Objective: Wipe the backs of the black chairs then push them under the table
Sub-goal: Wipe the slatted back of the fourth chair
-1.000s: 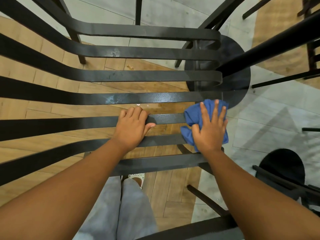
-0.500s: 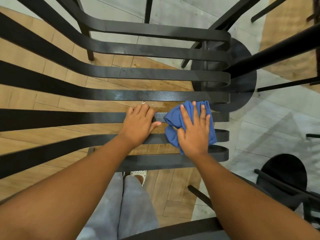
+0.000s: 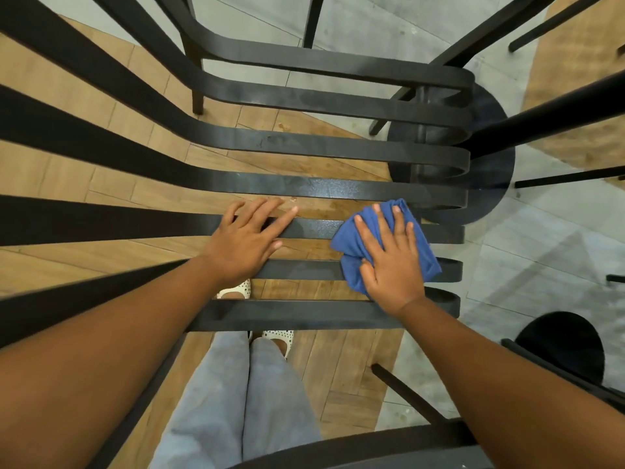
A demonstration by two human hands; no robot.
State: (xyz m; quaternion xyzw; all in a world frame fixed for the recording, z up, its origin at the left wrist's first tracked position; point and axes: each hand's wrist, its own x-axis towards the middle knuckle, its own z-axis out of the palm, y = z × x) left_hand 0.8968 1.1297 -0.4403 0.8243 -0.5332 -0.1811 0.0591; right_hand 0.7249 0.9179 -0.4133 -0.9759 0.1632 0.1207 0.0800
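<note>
Nearest to you, at the bottom edge, a curved black bar (image 3: 355, 448) crosses the view, and beneath it your grey trousers (image 3: 236, 401) run down to white dotted shoes (image 3: 277, 336) on the wood-plank floor (image 3: 50, 184); just beyond, the black chair back (image 3: 304, 191) spreads across the whole view as a stack of flat slats, fanning wide on the left and ending in rounded tips on the right; your left hand (image 3: 245, 243) rests flat on one of the middle slats, fingers straight and slightly spread with the tips reaching over the slat's far edge, curled round nothing; to its right, apart from it, your right hand (image 3: 392, 262) lies palm down on the blue cloth (image 3: 351, 238), fingers extended and fanned, pressing the cloth against the slats near their rounded right ends; the cloth is bunched under the palm and shows on the hand's left, far and right sides, spanning two slats; farther on, the upper slats curve away to the left, and a round black table base (image 3: 487, 198) sits on the grey tile floor (image 3: 541, 252) behind the slat tips; at near right another round black shape (image 3: 561, 353) lies on the tiles, though you cannot tell what it belongs to; at the far edge, thin black legs (image 3: 311, 18) stand on the tiles
</note>
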